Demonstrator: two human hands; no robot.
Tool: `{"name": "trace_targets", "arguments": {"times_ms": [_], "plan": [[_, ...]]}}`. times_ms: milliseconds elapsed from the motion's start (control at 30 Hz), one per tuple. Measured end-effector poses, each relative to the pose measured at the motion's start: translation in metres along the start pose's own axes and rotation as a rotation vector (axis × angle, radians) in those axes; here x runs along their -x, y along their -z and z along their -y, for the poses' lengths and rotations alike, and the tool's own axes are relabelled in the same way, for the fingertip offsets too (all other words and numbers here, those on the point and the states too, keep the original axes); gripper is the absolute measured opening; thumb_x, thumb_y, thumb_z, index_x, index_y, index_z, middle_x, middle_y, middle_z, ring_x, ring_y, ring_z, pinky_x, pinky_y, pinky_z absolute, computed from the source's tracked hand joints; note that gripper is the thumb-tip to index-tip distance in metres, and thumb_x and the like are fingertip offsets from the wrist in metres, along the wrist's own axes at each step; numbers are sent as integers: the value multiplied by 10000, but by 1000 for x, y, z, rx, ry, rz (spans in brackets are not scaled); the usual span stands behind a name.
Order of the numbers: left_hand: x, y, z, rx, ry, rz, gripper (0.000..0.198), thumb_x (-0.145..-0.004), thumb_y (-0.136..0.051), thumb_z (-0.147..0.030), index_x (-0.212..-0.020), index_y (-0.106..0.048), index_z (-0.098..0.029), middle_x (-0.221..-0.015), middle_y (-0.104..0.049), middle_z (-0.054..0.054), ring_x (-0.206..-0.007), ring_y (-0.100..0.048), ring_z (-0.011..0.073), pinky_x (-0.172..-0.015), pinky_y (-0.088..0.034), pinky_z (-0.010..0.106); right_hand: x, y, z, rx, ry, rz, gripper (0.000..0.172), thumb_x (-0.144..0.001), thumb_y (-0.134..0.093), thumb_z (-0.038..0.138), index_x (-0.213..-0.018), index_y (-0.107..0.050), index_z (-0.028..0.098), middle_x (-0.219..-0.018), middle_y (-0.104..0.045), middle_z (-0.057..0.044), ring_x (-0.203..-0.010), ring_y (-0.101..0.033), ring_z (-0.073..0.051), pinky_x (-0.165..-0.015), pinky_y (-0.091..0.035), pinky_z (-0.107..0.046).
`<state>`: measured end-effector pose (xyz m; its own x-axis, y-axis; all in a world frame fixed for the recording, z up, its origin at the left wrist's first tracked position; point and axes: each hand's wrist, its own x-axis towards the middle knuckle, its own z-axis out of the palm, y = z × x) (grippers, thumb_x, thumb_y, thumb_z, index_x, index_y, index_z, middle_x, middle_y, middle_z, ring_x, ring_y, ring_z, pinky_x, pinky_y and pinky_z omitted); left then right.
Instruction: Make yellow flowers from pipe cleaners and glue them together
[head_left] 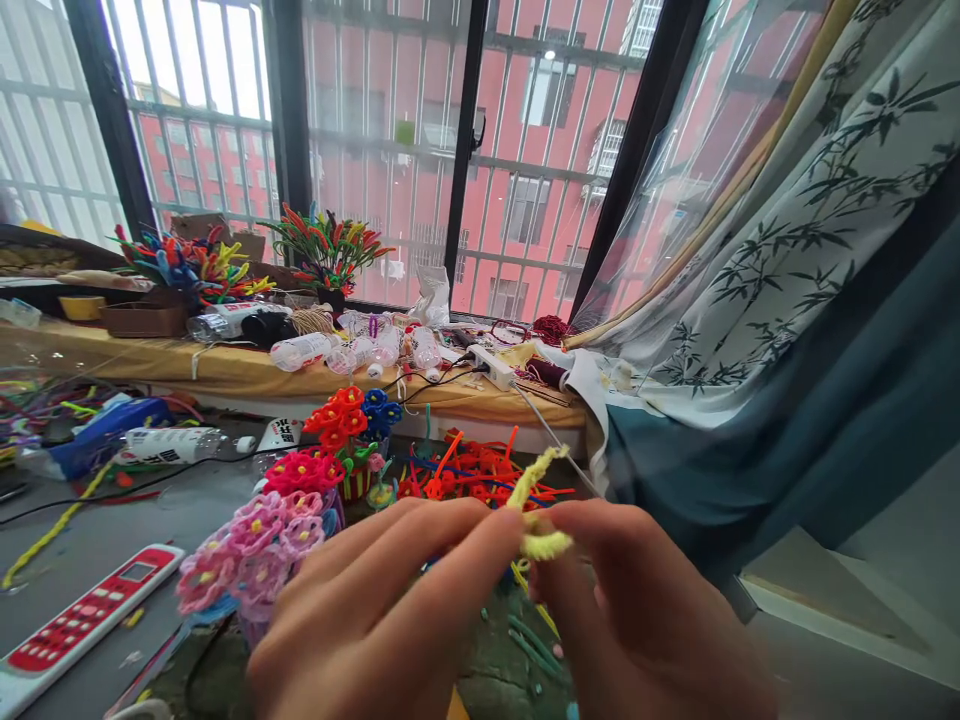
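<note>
watching remotely, i see left fingers (480, 560) and right fingers (611, 522) pinched closed on the yellow stem (531, 484) between them: lower end curved (blurry), upper end free, likely unfinished; pink flowers (256, 540) look done.

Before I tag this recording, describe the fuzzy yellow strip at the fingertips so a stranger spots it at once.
Start at the barred window, drop past the cloth-covered ledge to the heap of red pieces. Nearer, the left hand pinches the bent, fuzzy yellow strip, with the right hand at its side. Unlike the yellow strand lying at far left, it is held in the air.
</note>
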<state>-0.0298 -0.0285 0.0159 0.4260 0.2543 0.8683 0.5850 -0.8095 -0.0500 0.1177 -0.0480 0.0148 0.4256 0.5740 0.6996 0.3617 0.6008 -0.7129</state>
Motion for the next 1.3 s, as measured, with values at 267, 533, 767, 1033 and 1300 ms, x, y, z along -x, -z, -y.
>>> {"name": "trace_targets", "arguments": {"times_ms": [267, 533, 767, 1033, 1300], "plan": [[-9, 0, -1, 56, 39, -65, 210, -985, -532, -224, -1002, -741, -227, -909, -785, 39, -763, -745, 145, -718, -601, 199, -14, 10, -2, -316, -413, 256, 128, -780, -764, 310, -687, -723, 232, -533, -667, 30, -411, -552, -96, -375, -442, -163], [-21, -2, 4, 561, 549, -95, 209, -830, -687, -125, -932, -719, -305, -742, -779, -104, -615, -726, 79, -580, -572, 103, -7, -1, -14, -10, 142, 107, 139, -851, -674, 163, -769, -695, 273, -639, -710, 79, -545, -606, -88, -548, -464, -180], [-20, -12, 8, 485, 539, -6, 144, -798, -749, -119, -719, -685, -220, -583, -693, -102, -497, -639, 55, -507, -498, 105, -8, -3, -21, 49, 201, 143, 130, -865, -659, 156, -777, -680, 250, -675, -709, 68, -568, -606, -89, -571, -465, -185], [1, -27, 13, -101, 154, -69, 220, -898, -592, -58, -705, -595, -163, -624, -646, -16, -534, -586, 108, -547, -441, 236, -10, -5, -20, -191, -433, 315, 214, -826, -720, 348, -685, -693, 189, -534, -584, 31, -474, -488, -95, -449, -382, -202], [-12, -22, 21, 501, 735, 106, 172, -887, -657, -282, -748, -659, -181, -630, -693, -27, -559, -652, 121, -525, -499, 198, -14, -14, -36, -239, -319, 358, 186, -869, -685, 350, -775, -694, 189, -594, -622, 19, -510, -545, -121, -502, -441, -231]]}}
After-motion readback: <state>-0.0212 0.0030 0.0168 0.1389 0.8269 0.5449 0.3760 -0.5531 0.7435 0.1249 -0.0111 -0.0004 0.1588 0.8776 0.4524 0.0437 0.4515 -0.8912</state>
